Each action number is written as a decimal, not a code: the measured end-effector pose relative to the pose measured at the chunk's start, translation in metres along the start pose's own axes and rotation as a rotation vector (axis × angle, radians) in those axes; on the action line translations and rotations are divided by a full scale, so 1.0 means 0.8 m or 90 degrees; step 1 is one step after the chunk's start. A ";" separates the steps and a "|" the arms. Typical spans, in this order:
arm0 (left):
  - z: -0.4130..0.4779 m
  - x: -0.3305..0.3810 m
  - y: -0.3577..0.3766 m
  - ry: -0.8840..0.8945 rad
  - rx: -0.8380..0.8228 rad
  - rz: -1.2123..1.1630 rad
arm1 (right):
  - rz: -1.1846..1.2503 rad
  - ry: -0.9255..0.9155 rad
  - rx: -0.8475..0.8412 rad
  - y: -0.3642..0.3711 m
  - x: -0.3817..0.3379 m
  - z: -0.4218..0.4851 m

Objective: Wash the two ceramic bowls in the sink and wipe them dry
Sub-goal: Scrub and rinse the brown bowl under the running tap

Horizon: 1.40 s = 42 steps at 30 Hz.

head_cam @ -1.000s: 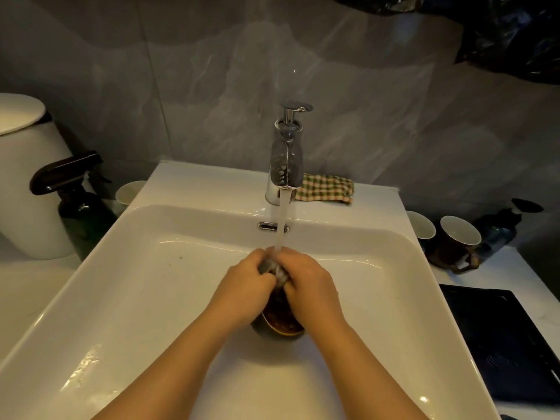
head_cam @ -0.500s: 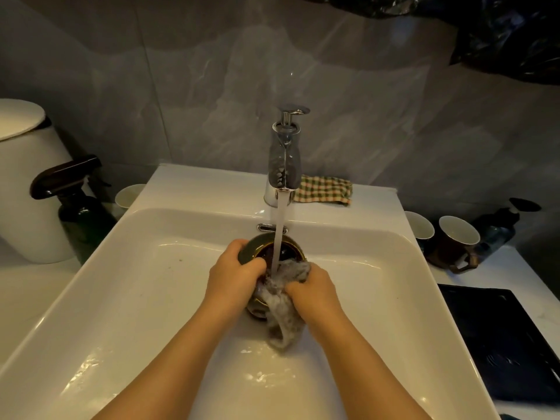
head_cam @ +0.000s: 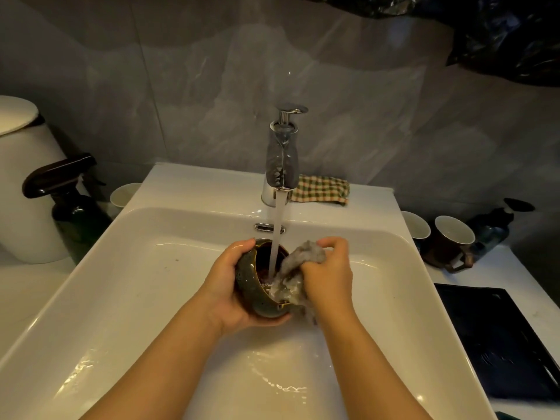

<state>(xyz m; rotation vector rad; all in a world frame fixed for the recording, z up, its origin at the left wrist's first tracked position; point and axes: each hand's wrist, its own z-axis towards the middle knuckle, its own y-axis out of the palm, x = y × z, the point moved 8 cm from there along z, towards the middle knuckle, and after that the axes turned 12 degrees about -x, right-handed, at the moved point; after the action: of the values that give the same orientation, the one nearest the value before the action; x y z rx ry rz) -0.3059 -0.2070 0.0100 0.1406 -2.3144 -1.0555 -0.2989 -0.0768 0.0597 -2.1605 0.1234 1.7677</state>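
Water (head_cam: pixel 278 225) pours in a steady stream from the tall chrome faucet (head_cam: pixel 281 159) beyond the hands and falls between them into the mouth of a dark green glazed ceramic bowl (head_cam: pixel 250 287). The left hand (head_cam: pixel 225 287) grips that bowl around its outer wall. It holds the bowl tipped on its side, with the opening turned toward the right hand (head_cam: pixel 328 278), above the basin of the white rectangular ceramic sink (head_cam: pixel 145 298).

The right hand is just beside the left, with the bowl between them. Its curled fingers clutch a bunched, wet grey rag (head_cam: pixel 304 257). The lower part of the rag is pushed into the bowl where the stream lands, and a loose end hangs below the rim.

Beyond the right hand, a folded green-and-cream checked cloth (head_cam: pixel 322 189) lies on the sink's back ledge beside the faucet base. Further out past the right hand, on the counter, are a small white cup (head_cam: pixel 415 227), a brown mug with a white inside (head_cam: pixel 451 242) and a dark pump bottle (head_cam: pixel 497 222). A flat black tray (head_cam: pixel 497 344) lies nearer the person.

Out past the left hand stand a dark green spray bottle with a black trigger (head_cam: pixel 75 207), another small white cup (head_cam: pixel 124 194) and a large white lidded container (head_cam: pixel 24 189).
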 end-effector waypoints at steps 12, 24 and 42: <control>0.001 0.016 -0.014 0.055 0.023 -0.057 | 0.058 -0.016 -0.288 0.049 -0.016 -0.005; 0.002 0.016 -0.016 0.097 0.057 0.042 | -0.141 -0.098 -0.410 0.087 -0.012 -0.023; 0.003 0.010 -0.003 0.138 0.056 0.017 | -0.326 -0.178 -0.256 0.087 -0.015 -0.005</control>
<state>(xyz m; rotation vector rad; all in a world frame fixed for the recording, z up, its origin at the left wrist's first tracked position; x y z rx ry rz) -0.3146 -0.2095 0.0108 0.2455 -2.1611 -0.8792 -0.3172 -0.1449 0.0573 -1.9099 -0.8404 1.8535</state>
